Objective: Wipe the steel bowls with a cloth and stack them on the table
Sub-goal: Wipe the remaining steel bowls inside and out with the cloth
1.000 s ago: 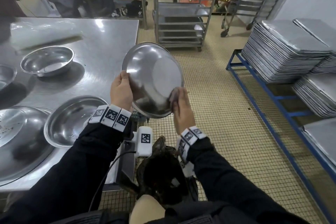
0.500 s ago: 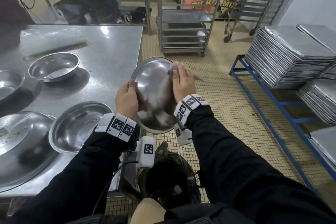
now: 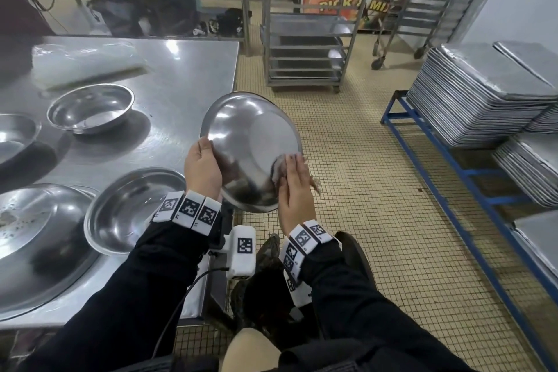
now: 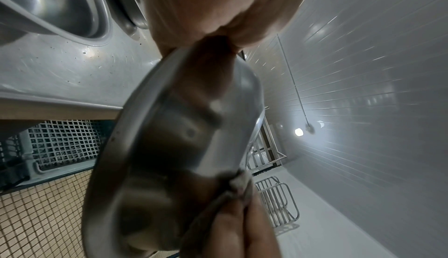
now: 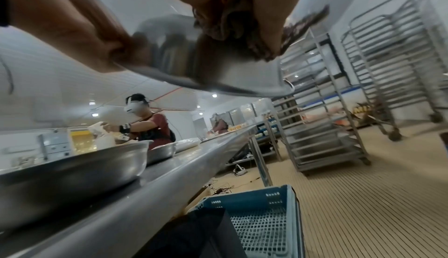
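Meanwhile left hand (image 3: 201, 167) pinches the tilted bowl's (image 3: 253, 142) rim; right hand (image 3: 294, 186) flat-fingered presses cloth (image 3: 279, 167) inside.

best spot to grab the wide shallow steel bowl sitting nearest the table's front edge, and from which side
Take the wide shallow steel bowl by its thin flared rim on the near right, the side closest to the steel table edge. It sits upright and open, so a thumb can go inside the rim with fingers beneath. Its low sloping wall offers little else to hold.

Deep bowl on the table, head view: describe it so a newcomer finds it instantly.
Start at the steel table on the left. Behind the wide shallow bowl at the near edge stands the deep bowl, just before a clear plastic bundle. It is smaller, steeper-walled, and whole in view.
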`<state>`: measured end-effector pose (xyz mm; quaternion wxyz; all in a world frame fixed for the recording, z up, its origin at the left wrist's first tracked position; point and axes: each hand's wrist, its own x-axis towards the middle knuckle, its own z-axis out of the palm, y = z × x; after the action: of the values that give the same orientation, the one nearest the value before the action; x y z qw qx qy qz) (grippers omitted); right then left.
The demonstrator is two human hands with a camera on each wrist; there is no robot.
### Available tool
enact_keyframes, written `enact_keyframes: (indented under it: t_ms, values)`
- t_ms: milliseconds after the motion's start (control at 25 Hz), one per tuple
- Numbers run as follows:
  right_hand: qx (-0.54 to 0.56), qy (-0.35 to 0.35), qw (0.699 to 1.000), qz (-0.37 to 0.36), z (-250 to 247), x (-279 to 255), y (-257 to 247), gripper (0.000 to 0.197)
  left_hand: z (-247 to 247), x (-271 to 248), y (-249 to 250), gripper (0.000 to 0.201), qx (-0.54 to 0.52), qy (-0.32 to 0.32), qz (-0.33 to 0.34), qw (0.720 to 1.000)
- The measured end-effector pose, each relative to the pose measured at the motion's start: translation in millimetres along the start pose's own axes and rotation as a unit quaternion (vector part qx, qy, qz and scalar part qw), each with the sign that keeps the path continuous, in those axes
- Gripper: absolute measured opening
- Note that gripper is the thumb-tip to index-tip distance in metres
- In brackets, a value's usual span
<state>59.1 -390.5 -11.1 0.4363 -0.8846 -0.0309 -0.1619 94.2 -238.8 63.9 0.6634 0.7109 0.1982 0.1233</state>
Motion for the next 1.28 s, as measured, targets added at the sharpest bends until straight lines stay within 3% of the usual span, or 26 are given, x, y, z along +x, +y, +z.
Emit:
enact_keyframes:
  t_ms: [120, 280, 440, 600, 760, 840, 920, 1000, 1080, 1160, 1280]
  values:
    - [-0.041, -0.015, 0.994, -0.104, 3.3, 5.8, -18.4, 0.049, -3.3, -0.5, -5.1, 0.03, -0.003, -0.019, 0.004, 1.0]
    - [-0.077, 0.0, 0.984, -0.161, 0.6, 30.7, -38.5, 0.05, -6.7, -5.5, -5.4, 0.031, 0.021, -0.033, 0.054, 0.998]
    - [-0.123, -0.012, 0.972, -0.199, -11.9, 62.4, -46.2, 0.05, -14.7, -4.3, -6.7, 0.04, 0.114, -0.043, 0.117, 0.986]
    - [-0.094, 0.0, 0.983, -0.156, -20.0, 79.2, -38.7, 0.048, -19.2, -4.8, -10.2, 0.044, 0.121, -0.048, 0.118, 0.984]
    - [-0.017, -0.001, 0.999, 0.045, -26.4, 72.4, -19.2, 0.038, -22.2, -2.7, -15.6, 0.047, 0.128, -0.047, 0.114, 0.984]
    - [-0.011, 0.012, 0.995, 0.098, -26.2, 62.2, -14.0, 0.041, -22.8, -2.1, -17.6, 0.046, 0.133, -0.051, 0.109, 0.984]
    - [0.02, 0.057, 0.995, 0.082, -24.4, 50.4, -25.0, 0.049, -20.9, -1.6, -19.3, 0.045, 0.145, -0.056, 0.111, 0.982]
    - [0.04, 0.075, 0.996, -0.011, -14.7, 42.9, -41.4, 0.044, -17.1, -2.3, -17.6, 0.042, 0.148, -0.067, 0.111, 0.98]
    - [-0.023, 0.059, 0.995, -0.08, -0.2, 44.2, -48.5, 0.042, -13.8, -2.7, -15.4, 0.041, 0.153, -0.075, 0.121, 0.978]
    - [-0.048, 0.059, 0.996, -0.051, 0.9, 55.9, -44.7, 0.045, -13.3, -4.0, -11.5, 0.041, 0.145, -0.077, 0.133, 0.977]
    - [0.03, 0.071, 0.99, 0.119, -15.8, 64.5, -22.0, 0.041, -15.6, -4.3, -7.3, 0.04, 0.109, -0.066, 0.142, 0.982]
